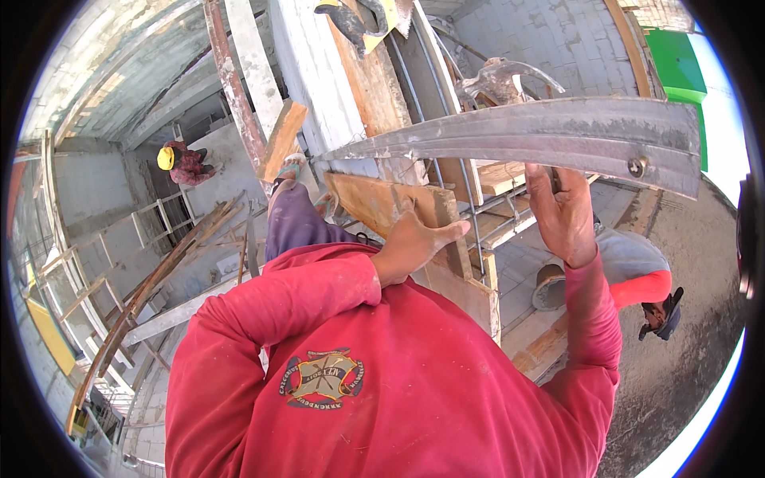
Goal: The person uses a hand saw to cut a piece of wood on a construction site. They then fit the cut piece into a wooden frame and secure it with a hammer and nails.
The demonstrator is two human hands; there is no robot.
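Note:
My right hand point(560, 211) is closed around the lower edge of a long grey metal straightedge point(550, 135), near its right end. The bar lies crosswise before me, its narrow-looking far end reaching left past a wooden post. My left hand point(418, 243) rests against the face of a short wooden board point(382, 203), thumb spread to the right; some of its fingers are hard to see. Beyond the bar sits a claw hammer point(506, 78), partly covered by it. A handsaw with a yellow and black handle point(362, 20) lies at the top.
Steel rebar point(474, 231) and timber formwork point(458, 299) stand close in front. Below right are a bucket point(550, 287) and a bending co-worker point(633, 259). Far below left, a person in a yellow helmet point(166, 158) is near timber railings point(139, 227) and long planks point(151, 275).

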